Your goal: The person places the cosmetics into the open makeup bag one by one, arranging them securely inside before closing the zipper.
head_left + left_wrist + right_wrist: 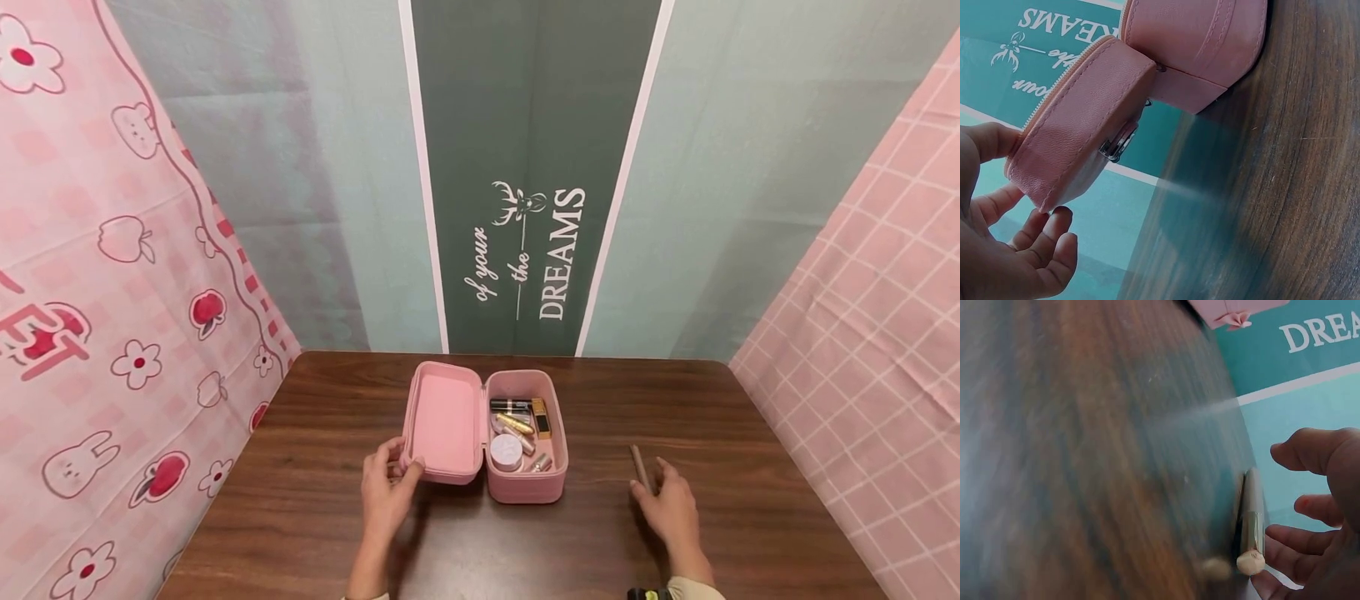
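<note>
At left, pink lid (447, 421) is pinched by left hand (384, 495); at right, slim stick (639, 465) is seen beside right hand (672, 503), thumb and fingers parted.

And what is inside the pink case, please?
The pink case holds a round pale container, a gold tube, a black-and-gold item and other small items; anything beneath them is covered.

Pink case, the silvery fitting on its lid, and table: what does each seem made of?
Pink case: probably faux leather, low sheen; fine grain and stitched seams suggest it. Silvery fitting: likely polished metal, judging by its bright glints. Table: wood or wood-look laminate, smooth with slight sheen; streaky brown grain fits either.
</note>
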Available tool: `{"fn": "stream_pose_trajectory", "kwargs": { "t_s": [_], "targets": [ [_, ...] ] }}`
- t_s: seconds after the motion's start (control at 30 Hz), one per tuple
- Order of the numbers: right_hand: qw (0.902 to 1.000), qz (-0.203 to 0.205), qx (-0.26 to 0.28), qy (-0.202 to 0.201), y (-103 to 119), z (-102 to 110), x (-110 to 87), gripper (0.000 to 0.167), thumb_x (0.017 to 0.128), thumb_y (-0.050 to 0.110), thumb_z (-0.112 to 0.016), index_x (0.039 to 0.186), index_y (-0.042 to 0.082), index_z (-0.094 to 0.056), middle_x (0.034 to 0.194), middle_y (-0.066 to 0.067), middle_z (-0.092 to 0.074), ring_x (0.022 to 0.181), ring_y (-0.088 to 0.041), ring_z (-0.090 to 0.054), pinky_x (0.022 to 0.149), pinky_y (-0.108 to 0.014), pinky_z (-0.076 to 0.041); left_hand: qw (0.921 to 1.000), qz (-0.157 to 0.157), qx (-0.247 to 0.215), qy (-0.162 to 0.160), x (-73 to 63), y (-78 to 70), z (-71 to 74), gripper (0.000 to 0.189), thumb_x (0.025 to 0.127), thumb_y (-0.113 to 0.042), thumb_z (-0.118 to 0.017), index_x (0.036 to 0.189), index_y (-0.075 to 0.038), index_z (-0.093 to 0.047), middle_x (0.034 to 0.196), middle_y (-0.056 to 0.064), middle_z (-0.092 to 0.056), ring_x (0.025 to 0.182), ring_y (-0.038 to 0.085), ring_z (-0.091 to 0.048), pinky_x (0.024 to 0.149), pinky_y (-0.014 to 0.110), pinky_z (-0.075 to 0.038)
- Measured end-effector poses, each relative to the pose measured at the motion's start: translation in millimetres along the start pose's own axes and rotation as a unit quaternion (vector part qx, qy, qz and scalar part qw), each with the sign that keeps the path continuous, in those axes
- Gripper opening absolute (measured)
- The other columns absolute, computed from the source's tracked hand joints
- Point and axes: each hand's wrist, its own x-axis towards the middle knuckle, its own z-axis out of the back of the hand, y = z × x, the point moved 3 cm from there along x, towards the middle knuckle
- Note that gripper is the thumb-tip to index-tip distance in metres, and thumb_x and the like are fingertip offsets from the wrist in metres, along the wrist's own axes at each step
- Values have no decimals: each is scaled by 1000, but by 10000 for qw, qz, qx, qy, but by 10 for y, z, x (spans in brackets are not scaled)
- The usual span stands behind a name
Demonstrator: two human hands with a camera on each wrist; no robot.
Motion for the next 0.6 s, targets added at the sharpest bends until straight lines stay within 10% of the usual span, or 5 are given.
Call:
{"fn": "stream_pose_trajectory", "kwargs": {
  "t_s": [0.6],
  "targets": [
    [9944,-295,-761,-669,-28,-108,102,26,78,13,-64,95,-8,-64,96,-30,-46,85,-48,-49,67,-56,-41,9999,82,-47,-36,5,2,-7,37,73,-7,-73,108,-4,-63,96,11,-54,79,22,-54,67,26,-46]
  ]
}}
